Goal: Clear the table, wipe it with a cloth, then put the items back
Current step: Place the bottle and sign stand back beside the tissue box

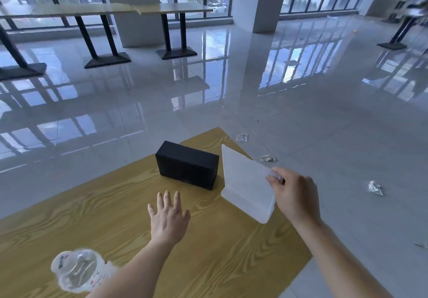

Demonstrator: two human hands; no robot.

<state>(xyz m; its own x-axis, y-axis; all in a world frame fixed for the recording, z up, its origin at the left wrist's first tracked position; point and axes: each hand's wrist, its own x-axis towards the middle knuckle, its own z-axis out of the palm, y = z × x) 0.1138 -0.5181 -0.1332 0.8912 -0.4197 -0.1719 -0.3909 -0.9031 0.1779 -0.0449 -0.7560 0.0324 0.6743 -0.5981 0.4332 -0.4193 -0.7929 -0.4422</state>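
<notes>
A black rectangular box (187,168) stands on the far part of the wood-grain table (92,219). Just right of it, my right hand (294,195) is shut on the top edge of a translucent white plastic box (245,181), which is tilted with its lower corner near the table's right edge. My left hand (168,216) hovers open, fingers spread, over the table in front of the black box and holds nothing. A clear plastic bottle (78,270) with a red-and-white label lies near the table's near-left part, beside my left forearm.
Crumpled bits of clear wrapper (375,187) lie on the glossy tiled floor to the right of the table. Other long tables (171,8) with black pedestal bases stand far back by the windows, and a white pillar (254,3) rises behind.
</notes>
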